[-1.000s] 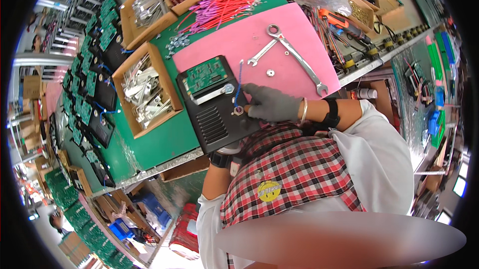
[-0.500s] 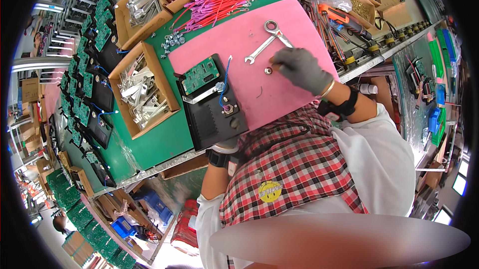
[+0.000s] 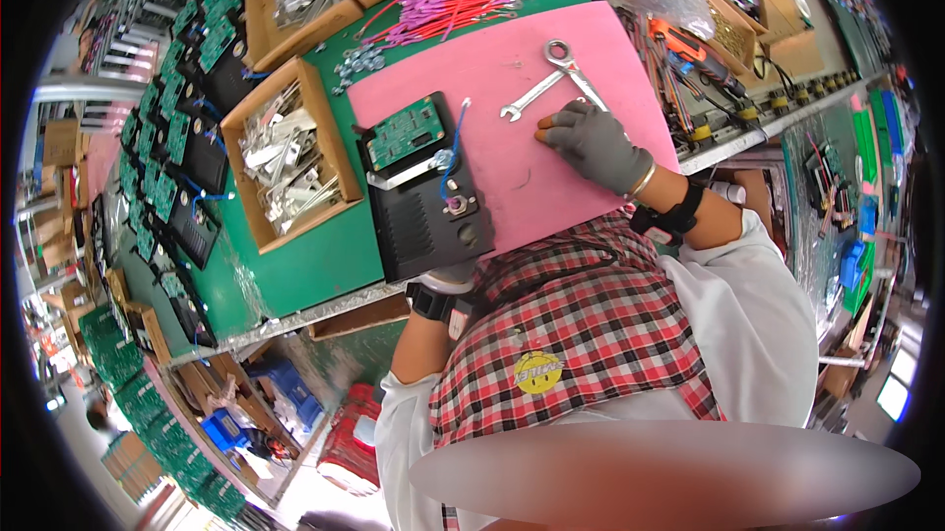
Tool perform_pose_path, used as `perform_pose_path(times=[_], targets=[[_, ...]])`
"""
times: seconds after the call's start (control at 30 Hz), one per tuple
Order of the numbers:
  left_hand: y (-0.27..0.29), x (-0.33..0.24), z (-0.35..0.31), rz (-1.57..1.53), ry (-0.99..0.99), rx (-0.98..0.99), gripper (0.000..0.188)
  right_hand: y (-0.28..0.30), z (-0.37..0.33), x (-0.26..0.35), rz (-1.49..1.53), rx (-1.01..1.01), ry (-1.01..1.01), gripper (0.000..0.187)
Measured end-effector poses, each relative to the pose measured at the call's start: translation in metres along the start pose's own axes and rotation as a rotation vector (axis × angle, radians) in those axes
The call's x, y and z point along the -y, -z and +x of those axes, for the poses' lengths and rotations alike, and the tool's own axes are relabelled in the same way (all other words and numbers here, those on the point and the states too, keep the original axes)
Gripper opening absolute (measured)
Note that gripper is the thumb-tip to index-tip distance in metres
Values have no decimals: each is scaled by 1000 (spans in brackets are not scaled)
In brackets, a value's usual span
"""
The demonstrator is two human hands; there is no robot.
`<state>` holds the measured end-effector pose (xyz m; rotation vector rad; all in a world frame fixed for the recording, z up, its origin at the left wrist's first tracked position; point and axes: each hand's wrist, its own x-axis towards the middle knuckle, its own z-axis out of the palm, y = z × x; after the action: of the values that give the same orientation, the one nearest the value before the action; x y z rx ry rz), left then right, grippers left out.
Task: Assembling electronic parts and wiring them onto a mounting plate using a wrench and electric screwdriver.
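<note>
On the pink mat point(image 3: 551, 187), a black housing point(image 3: 421, 226) carries a green circuit board point(image 3: 406, 133), a bent metal strip point(image 3: 404, 175) and a blue wire point(image 3: 456, 152) beside a round terminal. My left hand point(image 3: 451, 277), gloved, grips the housing's near edge, with its fingers mostly hidden beneath it. My right hand point(image 3: 596, 149), in a grey glove with brown fingertips, rests low over the mat. Its fingers are bent together, and whatever they pinch is hidden. Just beyond them lie a combination wrench point(image 3: 536, 93) and a second metal tool partly behind the hand.
Left of the mat stands a cardboard box of metal brackets point(image 3: 287, 162); similar housings with boards point(image 3: 192, 226) line the bench's far left. Red and purple cables point(image 3: 458, 0) and loose bolts point(image 3: 359, 63) lie beyond the mat. An orange-and-black power screwdriver point(image 3: 694, 57) lies at right.
My right hand has lowered slightly, and its fingers now cover the spot where a small nut lay in view. The left hand stays at the housing. The whole view has shifted a little.
</note>
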<state>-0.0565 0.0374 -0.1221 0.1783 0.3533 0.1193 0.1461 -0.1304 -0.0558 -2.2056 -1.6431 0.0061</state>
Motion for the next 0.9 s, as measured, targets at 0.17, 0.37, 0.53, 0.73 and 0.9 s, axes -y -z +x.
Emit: perform_pose_path(times=[0.17,0.37,0.53,0.73,0.9], targets=[[45,3,8,-162,74,83,51,32,53,28,430,-87,24,19],[6,8,3,59,-87,-196,43,13,121,61,408,67,404,12],[4,3,1,190,-120,-84,40,8,118,50,554,475,275,14],[1,7,2,354,-115,40,36,5,99,58,494,334,251,15],[-19,6,3,238,-62,8,28,-2,101,56,442,253,276,15]])
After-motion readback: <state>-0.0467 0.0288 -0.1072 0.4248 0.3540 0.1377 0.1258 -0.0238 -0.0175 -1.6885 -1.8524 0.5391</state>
